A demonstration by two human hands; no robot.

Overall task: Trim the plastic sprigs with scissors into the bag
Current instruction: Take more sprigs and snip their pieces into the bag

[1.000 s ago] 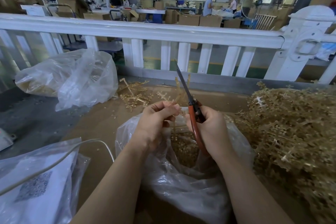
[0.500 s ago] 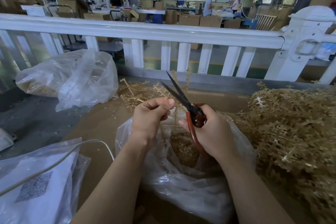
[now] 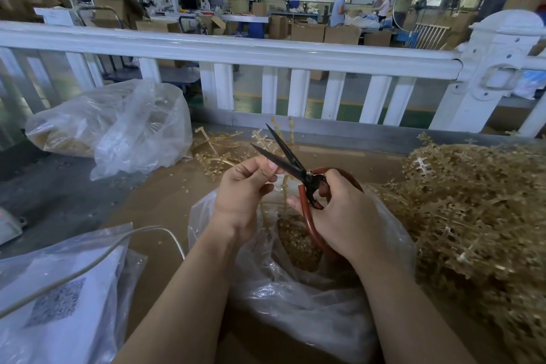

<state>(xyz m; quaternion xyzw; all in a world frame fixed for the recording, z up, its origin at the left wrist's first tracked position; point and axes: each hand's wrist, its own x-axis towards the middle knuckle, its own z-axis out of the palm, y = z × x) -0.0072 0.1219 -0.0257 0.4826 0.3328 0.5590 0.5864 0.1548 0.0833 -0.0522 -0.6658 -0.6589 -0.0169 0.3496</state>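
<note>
Two hands over the bag [image 3: 295, 289] at the worktop's near edge: left hand [image 3: 242, 195] pinches a thin sprig [image 3: 285, 189] between thumb and fingertips, right hand [image 3: 339, 213] curls round the red handles of the scissors [image 3: 291, 161], blades parted just above that pinch. The sprig looks light, springy and brittle, so best held low on its stem, close to the cut. More sprigs heap by the right edge [image 3: 472, 216].

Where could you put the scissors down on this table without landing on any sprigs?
Bare brown board lies between the far clear bag, the open bag and the flat packet. The grey strip left of it is also free. The right side is crowded with the sprig heap.
</note>
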